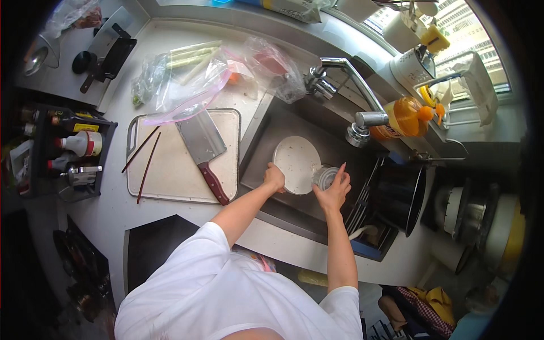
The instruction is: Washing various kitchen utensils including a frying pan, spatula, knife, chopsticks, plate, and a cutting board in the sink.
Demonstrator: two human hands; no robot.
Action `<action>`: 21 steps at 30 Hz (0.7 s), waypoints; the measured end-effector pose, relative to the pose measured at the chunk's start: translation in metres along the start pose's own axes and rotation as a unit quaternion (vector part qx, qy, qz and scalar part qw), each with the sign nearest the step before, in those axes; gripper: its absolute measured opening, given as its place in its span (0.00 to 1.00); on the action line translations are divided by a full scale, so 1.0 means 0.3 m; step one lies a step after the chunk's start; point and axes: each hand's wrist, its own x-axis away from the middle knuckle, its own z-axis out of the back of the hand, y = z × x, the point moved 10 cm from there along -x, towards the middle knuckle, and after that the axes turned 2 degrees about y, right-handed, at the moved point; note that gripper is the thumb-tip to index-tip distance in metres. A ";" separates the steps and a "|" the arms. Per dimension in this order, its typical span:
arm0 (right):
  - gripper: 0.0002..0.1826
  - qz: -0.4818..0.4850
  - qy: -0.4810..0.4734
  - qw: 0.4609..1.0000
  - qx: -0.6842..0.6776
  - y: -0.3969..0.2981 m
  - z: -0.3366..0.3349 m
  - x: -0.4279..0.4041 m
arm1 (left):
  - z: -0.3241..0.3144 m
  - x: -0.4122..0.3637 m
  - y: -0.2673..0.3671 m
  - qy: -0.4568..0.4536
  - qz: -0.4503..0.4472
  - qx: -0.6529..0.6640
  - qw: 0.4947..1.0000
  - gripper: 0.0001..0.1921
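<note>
Over the metal sink (260, 163), my left hand (274, 177) grips the near left rim of a round white dish (296, 163) with small specks on it. My right hand (333, 187) has its thumb and fingers around a small clear container (326, 177) at the dish's right edge. A chrome faucet (355, 85) arches above the sink. Left of the sink, a cleaver (204, 144) with a dark red handle lies across a white cutting board (178, 178). Dark chopsticks (148, 168) rest on the board's left side.
Plastic bags (191, 80) with green stalks and a bag with pink contents (272, 63) lie behind the board. An orange liquid bottle (401, 117) stands beside the faucet. Right of the sink are a rack (363, 199) and a black pot (397, 195). A bottle rack (108, 157) stands at left.
</note>
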 end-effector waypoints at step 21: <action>0.33 0.295 -0.033 0.938 -0.180 -0.763 -0.082 0.300 | 1.192 0.520 0.014 0.350 -0.363 -0.079 0.860 0.07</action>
